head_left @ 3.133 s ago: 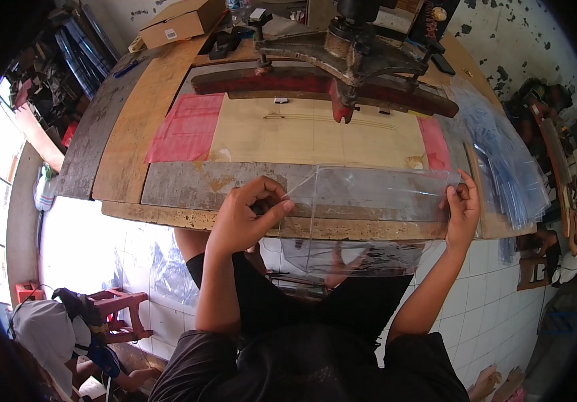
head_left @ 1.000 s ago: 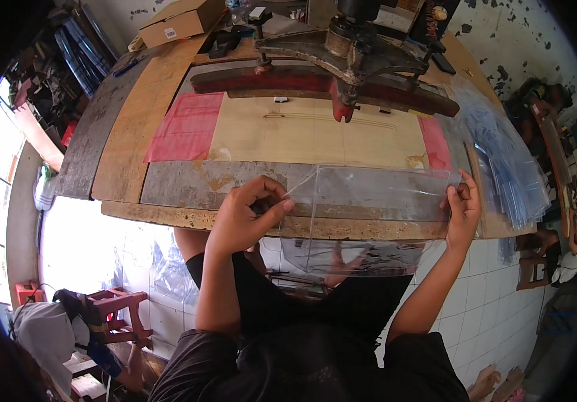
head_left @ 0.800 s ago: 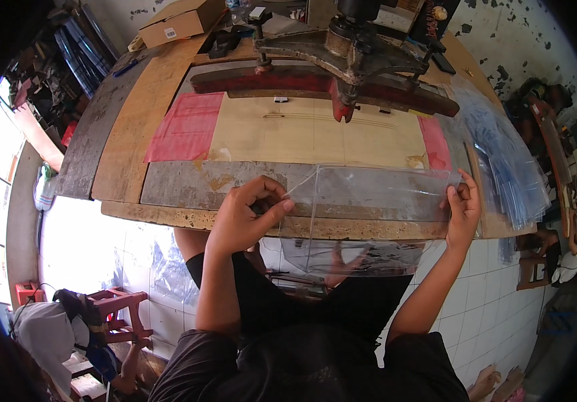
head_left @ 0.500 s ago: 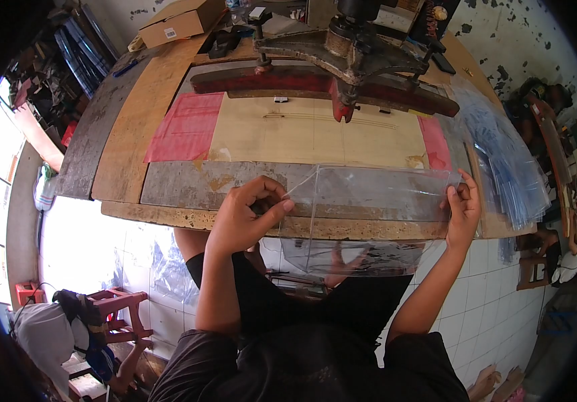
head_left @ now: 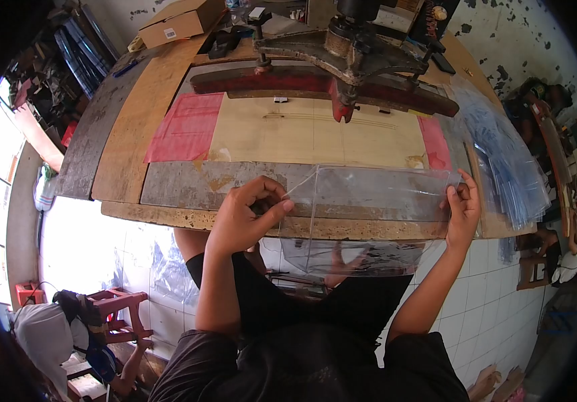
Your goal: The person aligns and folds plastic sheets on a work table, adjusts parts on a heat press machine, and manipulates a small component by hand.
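Note:
A clear plastic sheet (head_left: 382, 194), folded and seamed, stretches between my two hands over the front edge of the workbench; its lower part hangs below that edge above my lap. My left hand (head_left: 251, 208) pinches the sheet's left corner between thumb and fingers. At the other end, my right hand (head_left: 461, 204) grips the right edge, fingers curled around it. Just beyond the sheet lies a cream board (head_left: 315, 137) with pink patches (head_left: 184, 127) at its ends. Over it hangs the red bar (head_left: 268, 84) of a metal press (head_left: 349, 43).
A pile of clear plastic pieces (head_left: 506, 154) lies on the right of the bench. A cardboard box (head_left: 181, 23) sits at the back left. Another person (head_left: 53, 335) is at lower left beside a red stool (head_left: 121, 311); more people are at the right.
My hands and the plastic sheet hold the same position. At lower left the other person's arm has shifted slightly.

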A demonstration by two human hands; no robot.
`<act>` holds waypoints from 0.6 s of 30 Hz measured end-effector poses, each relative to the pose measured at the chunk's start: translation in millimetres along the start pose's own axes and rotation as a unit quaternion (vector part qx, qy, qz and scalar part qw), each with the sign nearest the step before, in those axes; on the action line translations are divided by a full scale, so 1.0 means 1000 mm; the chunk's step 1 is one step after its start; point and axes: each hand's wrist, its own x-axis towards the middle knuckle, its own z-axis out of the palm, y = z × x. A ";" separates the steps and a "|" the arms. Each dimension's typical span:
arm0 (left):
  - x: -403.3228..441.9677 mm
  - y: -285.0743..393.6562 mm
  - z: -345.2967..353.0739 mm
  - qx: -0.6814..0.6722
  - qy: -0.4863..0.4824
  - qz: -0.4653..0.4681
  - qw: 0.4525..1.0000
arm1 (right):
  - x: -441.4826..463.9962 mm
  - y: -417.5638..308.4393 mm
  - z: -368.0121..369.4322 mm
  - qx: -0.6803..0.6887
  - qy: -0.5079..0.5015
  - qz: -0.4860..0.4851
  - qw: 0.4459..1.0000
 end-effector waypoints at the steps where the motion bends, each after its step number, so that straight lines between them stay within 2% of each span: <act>1: 0.000 0.000 0.000 -0.002 0.000 0.000 1.000 | 0.000 0.000 0.000 0.000 0.000 0.000 1.000; 18: 0.000 0.002 0.000 0.003 -0.001 -0.006 1.000 | -0.001 -0.002 0.001 -0.002 -0.003 -0.004 1.000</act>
